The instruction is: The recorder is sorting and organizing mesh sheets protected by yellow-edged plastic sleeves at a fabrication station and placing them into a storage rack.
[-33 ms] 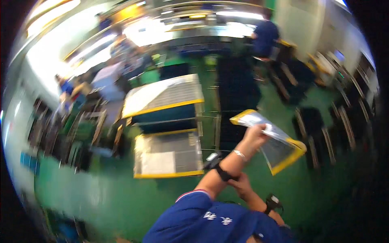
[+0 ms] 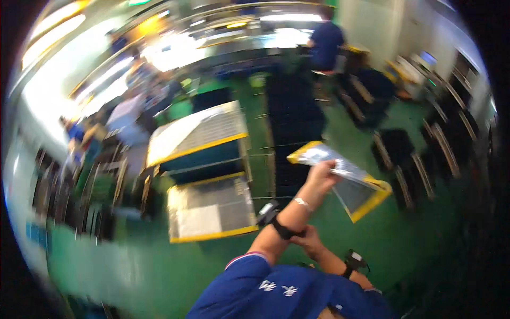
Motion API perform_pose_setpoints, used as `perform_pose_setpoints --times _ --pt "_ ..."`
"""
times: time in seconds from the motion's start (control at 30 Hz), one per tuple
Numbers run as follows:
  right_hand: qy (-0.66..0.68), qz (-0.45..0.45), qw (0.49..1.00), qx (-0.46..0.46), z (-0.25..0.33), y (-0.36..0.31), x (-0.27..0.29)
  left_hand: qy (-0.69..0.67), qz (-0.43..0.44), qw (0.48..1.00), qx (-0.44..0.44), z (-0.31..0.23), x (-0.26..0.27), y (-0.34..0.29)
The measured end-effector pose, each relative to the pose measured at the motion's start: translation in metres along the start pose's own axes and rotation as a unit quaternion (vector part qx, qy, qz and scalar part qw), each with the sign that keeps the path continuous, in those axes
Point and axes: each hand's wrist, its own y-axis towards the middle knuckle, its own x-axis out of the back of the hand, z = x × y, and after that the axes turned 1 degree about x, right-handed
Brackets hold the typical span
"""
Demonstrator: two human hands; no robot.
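My left arm stretches forward, and my left hand [image 2: 321, 178] grips a clear plastic sleeve [image 2: 350, 190] with yellow edging. The sleeve is folded over at the grip and hangs tilted to the right. A black strap [image 2: 287, 229] with a small black device [image 2: 268, 212] circles my left forearm. Against the underside of that forearm, my right hand [image 2: 309, 242] closes at the strap; its fingertips are partly hidden. My right wrist wears a similar black device [image 2: 356, 259].
Left of my arm stands a rack with two yellow-edged sleeves, an upper one [image 2: 199, 133] and a lower one [image 2: 212, 210]. Dark stacked crates [image 2: 295, 109] stand ahead, with more dark carts [image 2: 393, 149] to the right. A person in dark blue [image 2: 325, 45] is at the far bench.
The surroundings have shifted slightly left in view. Both hands keep nearly the same pose, the left with the sleeve and the right at the forearm strap.
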Motion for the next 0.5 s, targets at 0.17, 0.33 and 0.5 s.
perform_pose_setpoints --times 0.17,0.33,0.5 --pt "-0.012 -0.013 1.000 0.000 0.039 -0.057 0.057 0.063 -0.087 0.992 0.072 0.103 -0.039 0.033" --pt "-0.051 -0.032 0.997 0.046 0.059 -0.122 0.131 0.140 -0.053 0.977 0.153 0.214 -0.056 0.083" --pt "-0.220 -0.234 0.947 -0.013 0.117 -0.214 0.215 0.290 -0.012 0.935 0.203 0.293 -0.068 0.122"
